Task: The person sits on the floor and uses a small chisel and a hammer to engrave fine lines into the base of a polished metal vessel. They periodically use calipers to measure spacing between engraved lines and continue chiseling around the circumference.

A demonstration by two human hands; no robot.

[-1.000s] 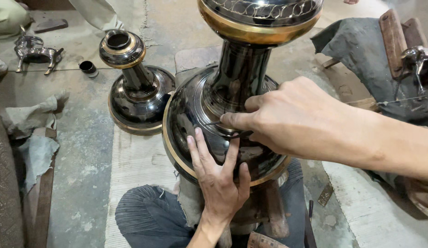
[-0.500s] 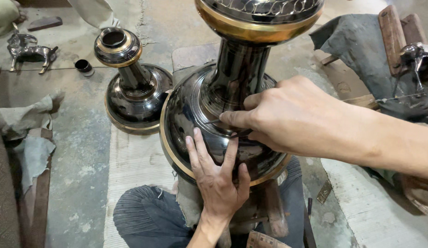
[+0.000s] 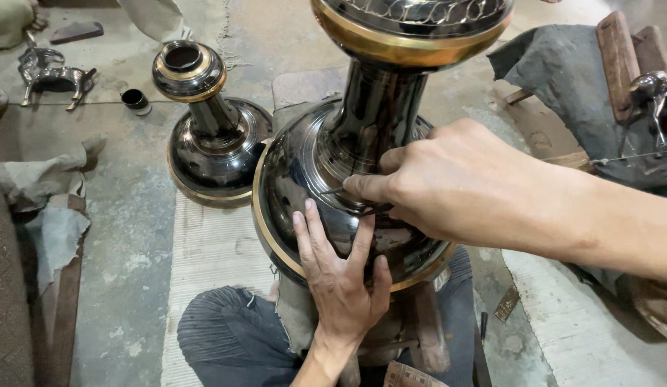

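A large dark metal vase (image 3: 362, 179) with brass-coloured bands stands upright between the person's knees, on a wooden block on the floor (image 3: 126, 236), its wide upper bowl reaching past the top of the view. The left hand (image 3: 341, 276) lies flat and spread on the near side of the vase's rounded body, fingers pointing up, holding nothing. The right hand (image 3: 455, 190) comes in from the right of the vase and rests on its shoulder, just below the neck, fingers pinched closed on a thin metal tool (image 3: 332, 191) whose tip touches the surface. Left of the vase, just beside it, stands a smaller vase (image 3: 208, 136) of the same finish. A grey cloth (image 3: 570, 79) lies to the right of the large vase.
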